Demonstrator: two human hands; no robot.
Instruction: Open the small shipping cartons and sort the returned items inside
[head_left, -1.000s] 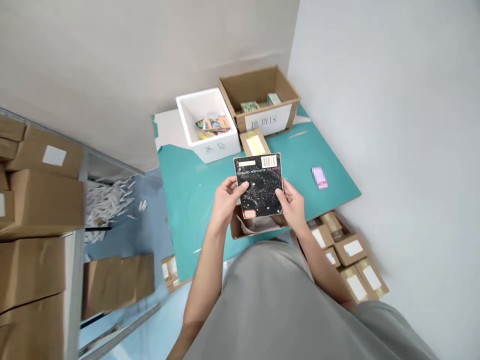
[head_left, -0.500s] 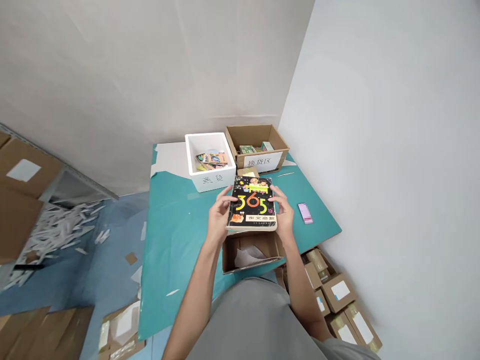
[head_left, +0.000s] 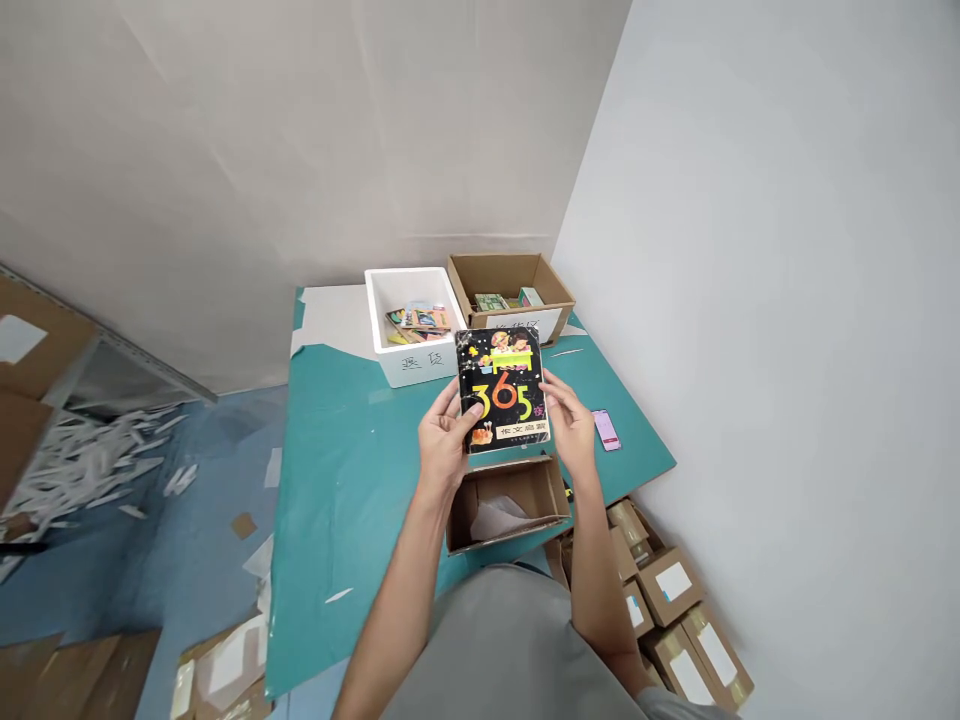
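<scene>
A black book (head_left: 504, 388) with a big colourful "365" on its cover is held up in front of me, its front facing me. My left hand (head_left: 447, 438) grips its left edge, thumb on the cover. At the right edge, my right hand (head_left: 570, 422) pinches the book between thumb and fingers. Just below it on the table stands an opened cardboard box (head_left: 551, 500) with crumpled white wrapping (head_left: 496, 518) inside.
A white foam box (head_left: 416, 370) with books in it and a labelled cardboard box (head_left: 551, 285) with small boxes stand at the back of the green table (head_left: 352, 480). A phone (head_left: 607, 430) lies to the right. Taped parcels (head_left: 667, 585) are stacked on the floor at right.
The book has tilted up more upright and now covers part of the back box's label. My left thumb has moved onto the cover. My view has shifted slightly.
</scene>
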